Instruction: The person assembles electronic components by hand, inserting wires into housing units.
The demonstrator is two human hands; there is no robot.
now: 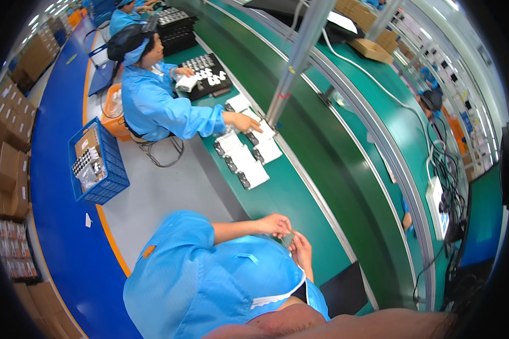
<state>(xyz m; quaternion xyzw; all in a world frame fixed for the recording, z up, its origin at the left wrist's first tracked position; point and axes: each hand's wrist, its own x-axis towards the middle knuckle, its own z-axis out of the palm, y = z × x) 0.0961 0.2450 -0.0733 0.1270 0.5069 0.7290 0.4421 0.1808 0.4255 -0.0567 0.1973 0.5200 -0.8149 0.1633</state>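
My left hand and my right hand meet in front of my chest, above the green worktable. The fingertips of both are pinched together, close to each other. Something small and thin seems to be between them, too small to make out. Beyond my left hand, several flat white boxes with dark ends lie in rows on the table. A black mat lies on the table near my right forearm.
A co-worker in a blue smock reaches over the white boxes, near a black tray of small white parts. A blue crate stands on the floor. A metal post rises beside the green conveyor belt.
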